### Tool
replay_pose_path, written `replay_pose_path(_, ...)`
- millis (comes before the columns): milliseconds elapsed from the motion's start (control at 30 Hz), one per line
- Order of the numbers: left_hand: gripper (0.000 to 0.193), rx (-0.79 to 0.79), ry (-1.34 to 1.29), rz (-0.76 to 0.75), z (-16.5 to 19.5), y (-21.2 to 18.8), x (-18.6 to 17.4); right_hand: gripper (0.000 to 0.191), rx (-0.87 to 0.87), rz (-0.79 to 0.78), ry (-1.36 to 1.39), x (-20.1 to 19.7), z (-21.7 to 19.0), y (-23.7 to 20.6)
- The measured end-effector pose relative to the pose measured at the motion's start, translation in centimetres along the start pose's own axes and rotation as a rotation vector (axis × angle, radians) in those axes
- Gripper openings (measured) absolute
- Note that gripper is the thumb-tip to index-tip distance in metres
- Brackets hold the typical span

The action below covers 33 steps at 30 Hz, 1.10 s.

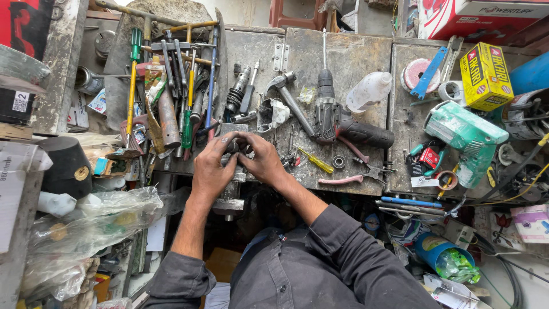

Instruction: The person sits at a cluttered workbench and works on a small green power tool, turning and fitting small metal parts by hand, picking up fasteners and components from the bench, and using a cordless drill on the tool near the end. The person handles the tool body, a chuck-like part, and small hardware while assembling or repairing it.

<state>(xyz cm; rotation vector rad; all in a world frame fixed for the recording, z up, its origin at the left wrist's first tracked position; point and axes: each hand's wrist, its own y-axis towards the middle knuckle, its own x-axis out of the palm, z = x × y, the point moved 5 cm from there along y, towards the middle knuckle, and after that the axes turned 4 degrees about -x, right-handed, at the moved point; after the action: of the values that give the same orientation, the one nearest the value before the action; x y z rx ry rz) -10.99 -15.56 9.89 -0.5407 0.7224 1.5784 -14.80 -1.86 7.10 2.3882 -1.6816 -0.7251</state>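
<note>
- Just left of the frame's centre, the left hand (210, 166) and right hand (262, 160) meet over a small dark metal part (233, 146), at the front edge of a grey metal workbench (354, 54).
- The part is mostly hidden by the fingers; only a dark, rounded bit shows between the thumbs, and its full shape cannot be made out.
- Both hands are closed around it from either side, fingertips pressed together on top of it.
- Which way the part points and how its long axis lies cannot be told under the fingers.
- Below the hands a grey metal block (230, 201), perhaps a vise, juts out from the bench's front edge.
- Just right of the hands lie a yellow-handled screwdriver (316, 161), a small bearing ring (338, 162) and red-handled pliers (350, 178), leaving little free surface there.
- Above and to the right lie a hammer (289, 97) and a black cordless drill (334, 117), its bit aimed toward the top of the frame.
- To the upper left, a crowded row of screwdrivers and rods (180, 86) lies with long axes running top to bottom.
- At far right sit a green power tool (466, 134) and a yellow box (485, 75).
- The only open room is the dark gap toward the person's body, below the bench edge.
</note>
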Motion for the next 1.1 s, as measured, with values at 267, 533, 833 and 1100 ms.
replay_pose_path(267,0.06,0.015,0.008,0.01,0.3,0.1,0.1,0.052,-0.009,0.004,-0.013,0.0,-0.2,0.0)
replay_pose_path(533,0.065,0.069,-0.031,0.041,1.0,-0.2,-0.5,0.038,0.096,0.099,-0.138,-5.0,0.6,-0.5)
replay_pose_path(833,0.08,0.15,-0.027,0.143,0.2,-0.4,-0.1,0.053,0.201,-0.106,-0.784,-9.1,4.0,4.7)
replay_pose_path(1100,0.06,-0.031,-0.092,0.095,-2.0,-0.5,1.4,0.051,0.442,-0.301,-0.898,-8.7,4.1,6.9)
